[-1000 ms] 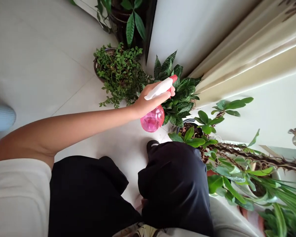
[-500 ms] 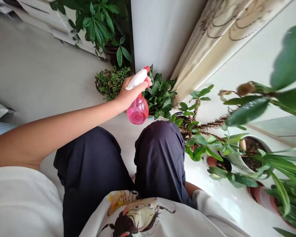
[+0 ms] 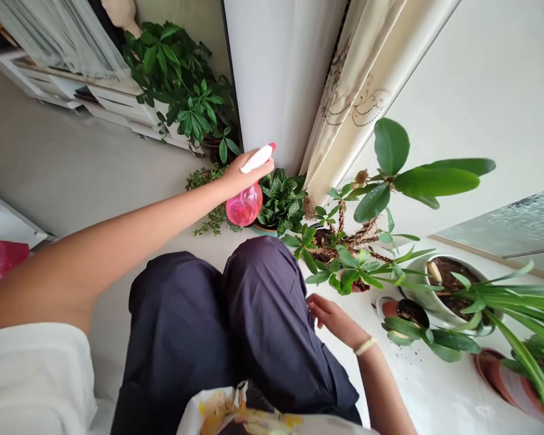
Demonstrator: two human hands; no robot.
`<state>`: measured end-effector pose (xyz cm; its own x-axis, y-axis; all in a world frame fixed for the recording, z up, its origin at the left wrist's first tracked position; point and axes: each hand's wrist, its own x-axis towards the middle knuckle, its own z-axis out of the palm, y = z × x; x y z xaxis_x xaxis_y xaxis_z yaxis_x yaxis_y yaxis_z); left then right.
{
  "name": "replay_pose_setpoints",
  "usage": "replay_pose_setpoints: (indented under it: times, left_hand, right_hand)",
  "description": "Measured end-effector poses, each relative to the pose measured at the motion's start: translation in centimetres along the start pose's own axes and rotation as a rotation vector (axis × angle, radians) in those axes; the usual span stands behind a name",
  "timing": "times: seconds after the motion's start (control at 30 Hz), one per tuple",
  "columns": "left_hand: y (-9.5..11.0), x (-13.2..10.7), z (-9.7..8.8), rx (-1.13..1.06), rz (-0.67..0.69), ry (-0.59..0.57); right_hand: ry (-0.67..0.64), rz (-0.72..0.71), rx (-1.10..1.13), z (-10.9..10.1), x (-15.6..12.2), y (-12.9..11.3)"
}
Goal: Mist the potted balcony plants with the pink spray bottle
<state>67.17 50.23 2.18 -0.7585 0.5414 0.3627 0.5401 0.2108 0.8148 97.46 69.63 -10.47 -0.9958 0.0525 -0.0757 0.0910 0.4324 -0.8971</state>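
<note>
My left hand (image 3: pixel 249 166) is stretched forward and wrapped round the neck of a spray bottle. The spray bottle (image 3: pixel 245 206) has a round pink see-through body and a white and red trigger head. Right behind it stands a leafy potted plant (image 3: pixel 281 199) with dark, pale-veined leaves. On the left, a small-leaved bushy plant (image 3: pixel 204 176) is partly covered by my hand. My right hand (image 3: pixel 338 317) hangs beside my right knee with nothing visible in it; its fingers are loosely apart, some tips hidden by the trouser leg.
A thorny-stemmed plant (image 3: pixel 367 232) leans out on the right. Beyond it are a white pot with soil (image 3: pixel 417 281), a small dark pot (image 3: pixel 412 311) and a reddish pot (image 3: pixel 503 377). A curtain (image 3: pixel 335 121) hangs behind. White drawers (image 3: pixel 113 99) and a taller plant (image 3: pixel 185 78) are at the back left.
The view has shifted and now takes in more of the room. My right hand has come into sight beside the knee. The spray bottle is still in my left hand, slightly left and tilted.
</note>
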Motion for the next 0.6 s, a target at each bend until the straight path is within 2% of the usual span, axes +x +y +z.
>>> replay_pose_setpoints:
  times: [0.07, 0.13, 0.17, 0.27, 0.37, 0.43, 0.5, 0.6]
  left_hand:
    - [0.0, -0.3, 0.9, 0.056, -0.007, -0.051]
    - [-0.1, -0.7, 2.5, 0.125, -0.005, -0.096]
    - [-0.4, -0.8, 3.4, 0.161, 0.006, -0.113]
    - [-1.6, -0.5, 6.9, 0.198, 0.033, -0.168]
    - [-3.4, 0.8, 10.1, 0.218, -0.1, -0.227]
    - [-4.6, 1.5, 11.6, 0.256, -0.189, -0.314]
    - [-5.7, 1.9, 12.2, 0.294, -0.237, -0.421]
    - [-6.7, 1.9, 12.0, 0.365, -0.292, -0.615]
  right_hand:
    - [-0.007, -0.071, 0.041, -0.8, 1.2, -1.3]
    - [0.152, -0.186, 0.009, -0.7, 3.6, -3.0]
    - [0.238, -0.235, -0.03, -0.2, 5.3, -3.8]
    - [0.361, -0.323, -0.123, 1.7, 12.3, -4.6]
    - [0.535, -0.305, -0.101, 2.8, 19.4, -2.9]
    - [0.645, -0.258, -0.052, 2.8, 22.4, -1.2]
    - [0.658, -0.238, -0.018, 2.5, 23.6, 0.4]
    - [0.554, -0.181, 0.097, 2.6, 23.4, 2.2]
